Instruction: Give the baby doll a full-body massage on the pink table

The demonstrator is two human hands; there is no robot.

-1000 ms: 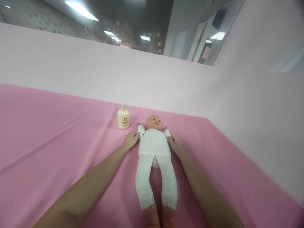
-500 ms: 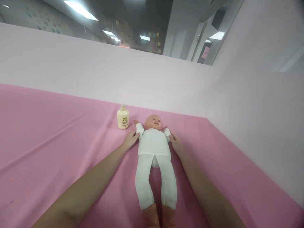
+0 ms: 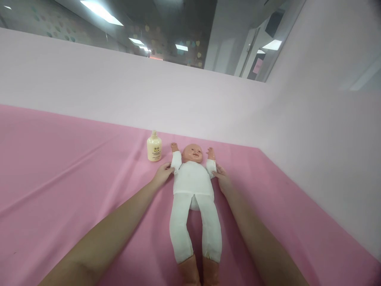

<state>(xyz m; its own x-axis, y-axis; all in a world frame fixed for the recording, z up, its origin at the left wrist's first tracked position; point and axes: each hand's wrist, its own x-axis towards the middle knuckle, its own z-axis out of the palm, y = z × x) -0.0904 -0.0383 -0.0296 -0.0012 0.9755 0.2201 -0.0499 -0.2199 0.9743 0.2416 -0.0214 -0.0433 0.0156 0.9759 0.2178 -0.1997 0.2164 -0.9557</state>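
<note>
A baby doll [image 3: 193, 186] in a white bodysuit lies on its back on the pink cloth [image 3: 59, 174], head away from me, bare feet at the bottom edge of the view. My left hand [image 3: 162, 176] grips the doll's arm on the left side at the white sleeve. My right hand [image 3: 222, 179] grips the other arm at its sleeve. Both doll arms are raised beside the head, small hands pointing up. A cream lotion bottle [image 3: 154, 147] stands upright just left of the doll's head.
Pale pink walls [image 3: 119, 91] rise behind the cloth and along the right side, meeting in a corner at the back right. Above them show ceiling lights and a dim room.
Both my hands have pushed the doll's arms upward: they lay out to the sides a second ago and now point up beside the head. The bottle has not moved.
</note>
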